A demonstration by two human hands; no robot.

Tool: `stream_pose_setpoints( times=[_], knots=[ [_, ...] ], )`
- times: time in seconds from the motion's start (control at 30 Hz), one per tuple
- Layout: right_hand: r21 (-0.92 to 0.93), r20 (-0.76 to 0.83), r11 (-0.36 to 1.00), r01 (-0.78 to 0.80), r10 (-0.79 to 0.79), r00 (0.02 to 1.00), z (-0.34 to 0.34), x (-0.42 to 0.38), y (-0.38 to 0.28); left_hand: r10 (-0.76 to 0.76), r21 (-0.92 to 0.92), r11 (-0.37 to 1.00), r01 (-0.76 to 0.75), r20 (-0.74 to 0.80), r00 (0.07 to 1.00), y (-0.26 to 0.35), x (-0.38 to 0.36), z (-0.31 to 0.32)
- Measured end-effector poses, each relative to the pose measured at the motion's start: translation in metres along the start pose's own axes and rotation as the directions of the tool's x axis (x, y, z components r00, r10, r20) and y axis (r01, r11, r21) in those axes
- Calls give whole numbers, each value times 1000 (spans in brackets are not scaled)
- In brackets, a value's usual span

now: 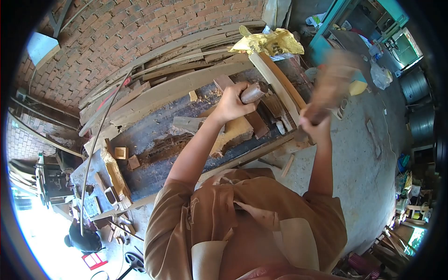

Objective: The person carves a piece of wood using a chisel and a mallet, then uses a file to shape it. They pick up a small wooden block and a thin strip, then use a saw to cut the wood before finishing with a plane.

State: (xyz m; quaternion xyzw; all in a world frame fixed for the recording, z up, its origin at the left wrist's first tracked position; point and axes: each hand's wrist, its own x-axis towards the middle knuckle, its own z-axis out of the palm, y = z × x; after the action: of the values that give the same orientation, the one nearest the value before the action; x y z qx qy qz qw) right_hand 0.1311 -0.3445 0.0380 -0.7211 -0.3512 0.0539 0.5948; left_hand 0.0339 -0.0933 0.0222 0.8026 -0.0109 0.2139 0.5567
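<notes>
My left hand [232,103] grips a chisel by its round wooden handle [254,92], held over a pale wooden workpiece [233,133] that lies on the dark workbench [154,140]. My right hand [316,125] is closed on the handle of a wooden mallet [333,81], raised to the right of the chisel and blurred by motion. A long light-coloured plank [275,81] leans across the bench just behind both hands. The chisel's blade is hidden behind my left hand.
Planks and wood strips [163,70] are stacked against the brick wall [140,28] behind the bench. A yellow bag [268,43] lies on top of them. Small wooden blocks [121,153] and offcuts sit on the bench's left end. Concrete floor [368,172] lies to the right, with clutter at its edge.
</notes>
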Motion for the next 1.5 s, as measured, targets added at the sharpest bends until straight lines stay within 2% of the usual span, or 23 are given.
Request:
stream_pose_setpoints(
  times=[0.07,0.17,0.2,0.23,0.27,0.33,0.37,0.43,0.47,0.57,0.6,0.67,0.7,0.77,0.8,0.83,0.9,0.97,1.07,1.1,1.2,1.43,1.5],
  knots=[
    [-417,172,908,-32,114,978,6,3,-15,7,6,1000,-7,-15,1000,-1,-1,2],
    [-379,97,925,-27,68,993,-9,3,-19,-12,-13,1000,13,16,1000,-12,-1,0],
    [-465,23,870,165,-174,984,-12,4,-11,-49,-8,999,49,15,999,-3,-2,-1],
    [-465,29,871,159,-165,986,-11,3,-5,-58,-13,998,59,15,998,-2,-3,-2],
    [-199,-66,977,77,-92,994,-9,3,0,-46,-25,999,46,8,999,-1,-3,-1],
    [277,-142,959,67,-28,990,9,6,-5,-48,-29,998,48,11,999,-1,-2,1],
    [275,-142,959,68,-29,989,11,4,0,-46,-31,998,46,11,999,-1,-3,2],
    [-70,82,997,-7,13,997,16,1,11,-60,28,998,59,36,998,0,-2,3],
    [-68,93,998,0,7,996,15,1,9,-61,31,998,60,23,998,-3,-2,3],
    [-412,142,910,-50,119,983,8,3,-6,-41,52,998,41,-7,999,-12,-3,-1],
    [-402,170,915,-32,109,980,8,2,-3,-29,55,998,29,2,1000,-13,-2,-1],
    [-353,-17,936,9,-16,1000,10,1,12,2,40,999,-3,14,1000,-13,-2,-3],
    [-331,16,943,28,-25,1000,13,1,26,22,21,1000,-22,14,1000,-11,-3,-4],
    [-235,-62,954,-188,179,982,22,-1,59,25,5,1000,-25,10,1000,-15,-2,-1],
    [-272,-24,887,-374,382,924,28,0,64,-7,8,1000,7,26,1000,-14,-2,-1],
    [-273,-10,889,-367,379,925,37,1,76,-35,6,999,35,44,998,-14,-1,-2],
    [-386,16,824,-415,456,890,61,1,115,-29,-3,1000,29,38,999,-15,-1,-2],
    [-753,-37,638,-161,204,978,86,-8,175,-21,-17,1000,22,36,999,-15,-2,-2],
    [-774,96,565,-286,550,829,112,-3,188,37,-14,999,-38,-15,999,-13,-3,-7],
    [-776,100,566,-280,548,830,117,-4,199,27,-15,1000,-28,-18,999,-13,-4,-8],
    [-793,173,609,10,210,962,126,-7,230,3,-26,1000,-4,-35,999,-13,-4,-13],
    [-802,213,597,-2,289,934,136,3,239,-3,-28,1000,1,-65,998,-17,-3,-13],
    [-731,126,682,5,128,984,138,5,241,9,-36,999,-11,-71,997,-19,-2,-12]
  ],
)
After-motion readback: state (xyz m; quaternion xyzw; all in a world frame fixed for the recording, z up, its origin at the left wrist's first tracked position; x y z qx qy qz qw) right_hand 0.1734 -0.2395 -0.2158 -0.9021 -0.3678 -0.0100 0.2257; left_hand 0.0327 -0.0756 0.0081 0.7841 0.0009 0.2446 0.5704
